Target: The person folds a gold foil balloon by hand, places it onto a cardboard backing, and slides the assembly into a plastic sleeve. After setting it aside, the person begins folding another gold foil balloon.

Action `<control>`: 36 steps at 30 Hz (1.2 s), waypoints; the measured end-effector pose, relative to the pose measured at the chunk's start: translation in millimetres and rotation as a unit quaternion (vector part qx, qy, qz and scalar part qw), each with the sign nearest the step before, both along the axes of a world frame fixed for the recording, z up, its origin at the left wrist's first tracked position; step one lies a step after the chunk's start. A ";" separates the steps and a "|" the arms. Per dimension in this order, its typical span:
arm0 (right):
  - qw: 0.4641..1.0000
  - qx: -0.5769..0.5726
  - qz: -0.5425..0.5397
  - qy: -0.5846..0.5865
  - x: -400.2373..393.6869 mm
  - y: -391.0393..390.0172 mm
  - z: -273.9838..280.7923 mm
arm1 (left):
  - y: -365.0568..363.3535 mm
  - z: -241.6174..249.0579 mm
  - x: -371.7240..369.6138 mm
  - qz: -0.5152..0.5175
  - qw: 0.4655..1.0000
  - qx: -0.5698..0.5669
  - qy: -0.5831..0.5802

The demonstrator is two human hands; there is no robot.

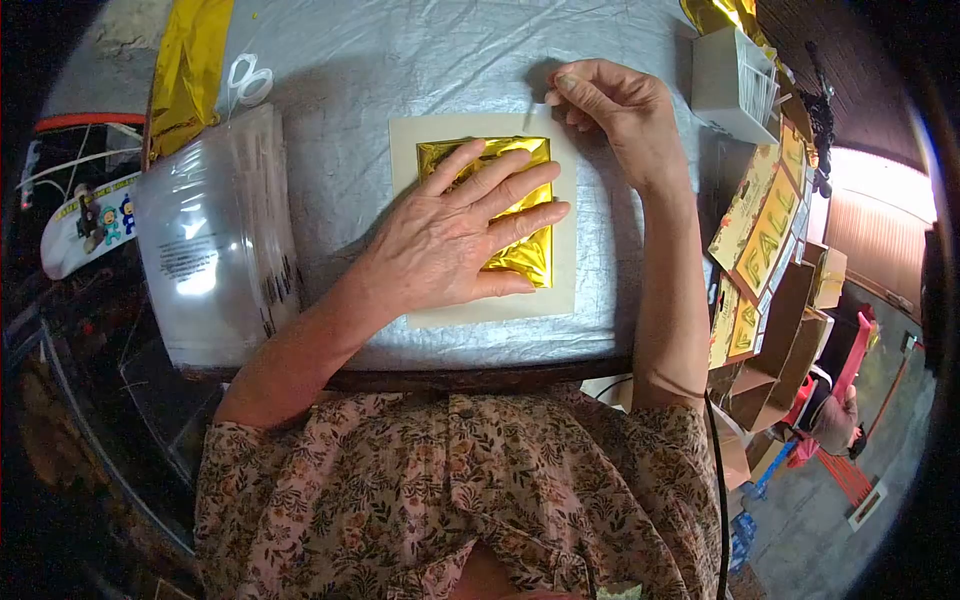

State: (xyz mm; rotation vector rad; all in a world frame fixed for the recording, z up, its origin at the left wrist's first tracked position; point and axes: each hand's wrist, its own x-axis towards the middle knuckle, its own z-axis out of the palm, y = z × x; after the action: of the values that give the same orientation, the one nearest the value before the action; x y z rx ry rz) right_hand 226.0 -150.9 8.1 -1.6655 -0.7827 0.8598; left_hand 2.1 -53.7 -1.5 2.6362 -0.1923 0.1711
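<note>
My left hand [455, 230] lies flat with fingers spread, pressing on a shiny gold foil packet [541, 245]. Much of the foil is hidden beneath the palm and fingers. Under it is a cream-coloured square card [430, 318], its border showing all round. Beyond the card's upper right corner, my right hand [620, 105] is raised with thumb and fingertips pinched together. Whatever sits in that pinch, if anything, is too small to make out. The silver cloth [350, 80] covers the table below both hands.
A stack of clear plastic bags [200, 240] lies at left, near white rings [250, 78] and gold foil [190, 70]. At right stand a white box of thin white strips [735, 80], printed "FALL" cards [765, 235] and cardboard boxes [775, 385]. Another person [835, 420] is further off.
</note>
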 end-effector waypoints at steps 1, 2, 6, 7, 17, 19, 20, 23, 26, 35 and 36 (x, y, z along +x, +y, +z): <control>1.000 0.000 -0.002 -0.008 0.2 1.0 -0.1 | -0.2 0.3 0.2 0.002 1.000 0.000 -0.004; 1.000 0.000 -0.002 -0.008 1.5 1.4 -0.3 | -0.4 0.4 0.5 0.003 1.000 -0.001 -0.008; 1.000 -0.020 0.021 0.003 8.1 5.2 -3.8 | -0.3 -0.3 0.7 0.012 1.000 0.011 -0.016; 0.999 -0.025 0.034 0.004 8.2 6.8 -4.2 | 1.0 0.8 0.1 0.013 1.000 0.009 -0.019; 0.997 -0.037 0.069 0.004 8.0 18.2 3.0 | 0.8 1.3 -0.1 0.019 1.000 0.015 -0.012; 0.994 -0.063 0.085 -0.011 7.5 19.4 5.2 | 1.1 1.9 0.6 0.020 1.000 0.016 -0.011; 0.994 -0.063 0.085 -0.011 6.9 20.2 6.2 | 1.4 2.0 0.8 0.020 1.000 0.016 -0.011; 0.993 -0.080 0.082 -0.027 6.7 22.1 7.0 | 1.6 0.8 1.0 0.017 1.000 0.019 -0.005; 0.986 -0.126 0.086 -0.074 9.7 22.5 4.8 | 0.8 2.3 2.6 0.017 1.000 0.020 -0.003; 0.986 -0.122 0.004 -0.117 -9.1 13.3 9.9 | 0.9 0.1 1.3 0.018 0.999 0.029 -0.002; 0.989 -0.098 -0.027 -0.103 -10.3 9.9 8.9 | 0.7 -0.6 1.3 0.018 0.999 0.029 -0.004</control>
State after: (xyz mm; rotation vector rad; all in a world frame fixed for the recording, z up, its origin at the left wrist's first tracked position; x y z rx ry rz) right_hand 215.7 -141.0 17.0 -1.9644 -0.8085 0.7547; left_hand 3.4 -52.9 -2.1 2.6987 -0.1555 0.1903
